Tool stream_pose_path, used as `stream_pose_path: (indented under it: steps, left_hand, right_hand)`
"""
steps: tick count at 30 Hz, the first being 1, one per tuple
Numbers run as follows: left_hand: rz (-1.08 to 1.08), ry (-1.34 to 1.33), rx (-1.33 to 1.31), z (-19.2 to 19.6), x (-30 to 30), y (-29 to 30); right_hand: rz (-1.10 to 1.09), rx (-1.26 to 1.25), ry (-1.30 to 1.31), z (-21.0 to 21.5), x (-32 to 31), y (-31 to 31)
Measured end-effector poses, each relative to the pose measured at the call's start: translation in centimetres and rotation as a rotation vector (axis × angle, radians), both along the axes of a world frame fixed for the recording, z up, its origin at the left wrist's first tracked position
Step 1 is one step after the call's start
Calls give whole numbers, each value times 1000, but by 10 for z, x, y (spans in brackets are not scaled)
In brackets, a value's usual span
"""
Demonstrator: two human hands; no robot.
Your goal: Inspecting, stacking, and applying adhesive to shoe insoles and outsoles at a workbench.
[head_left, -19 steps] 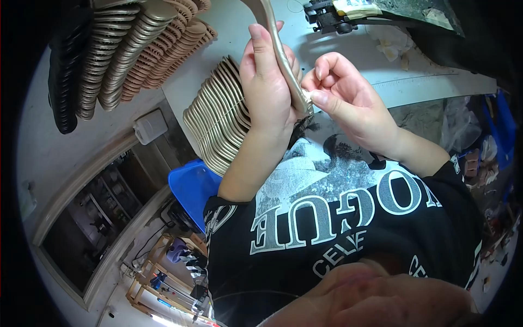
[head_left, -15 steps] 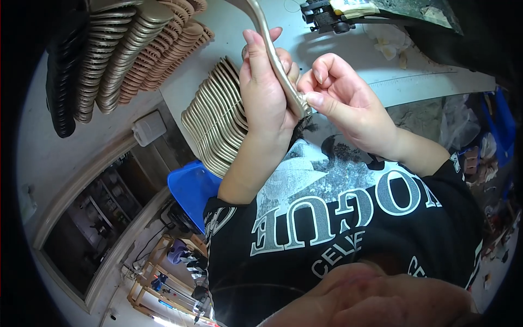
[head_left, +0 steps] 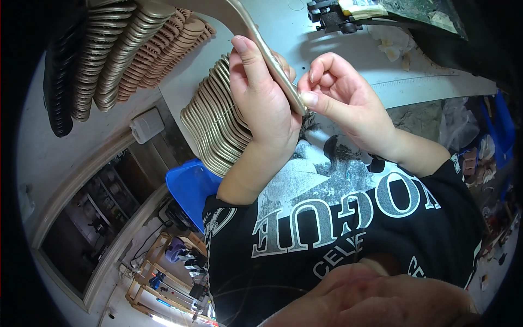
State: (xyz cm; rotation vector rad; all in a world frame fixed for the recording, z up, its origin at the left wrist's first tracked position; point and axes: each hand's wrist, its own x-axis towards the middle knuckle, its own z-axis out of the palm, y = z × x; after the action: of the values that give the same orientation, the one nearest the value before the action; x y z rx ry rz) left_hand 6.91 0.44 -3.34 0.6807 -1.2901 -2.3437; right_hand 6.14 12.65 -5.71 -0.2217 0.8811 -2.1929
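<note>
A thin, curved gold shoe sole (head_left: 268,53) is held on edge in front of my chest, its far end running out of the top of the view. My left hand (head_left: 264,103) is closed around it, thumb along the near face and fingers mostly hidden behind. At the sole's lower end, my right hand (head_left: 354,103) pinches the edge between thumb and curled forefinger. What lies right under that thumb is too small to make out. Beside my left wrist a row of similar gold soles (head_left: 210,122) stands packed together on the white table (head_left: 305,43).
More soles hang or stand in rows at upper left: black (head_left: 59,92), gold (head_left: 117,60) and tan (head_left: 163,57). A dark machine part (head_left: 332,19) stands at the table's far side. A blue chair (head_left: 188,188) is by my left elbow. Scraps (head_left: 485,155) lie at right.
The sole has turned slightly, showing more of its broad face at the top. My left hand has shifted a little left and nearer; the right thumb stays at the lower end.
</note>
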Motion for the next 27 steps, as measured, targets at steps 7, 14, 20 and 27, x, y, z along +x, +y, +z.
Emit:
stream_pose_path:
  steps: [7,14,20,27]
  left_hand:
    - [-18,35,184,-1,1,-4]
    - [-64,16,248,4,2,1]
    - [-33,18,201,-2,3,3]
    - [10,98,-51,-10,3,-8]
  right_hand:
    - [-93,71,188,13,1,5]
    - [-44,-36,95,11,0,6]
    - [164,23,-86,12,-9,6]
    - [-302,302,507,16,-2,10]
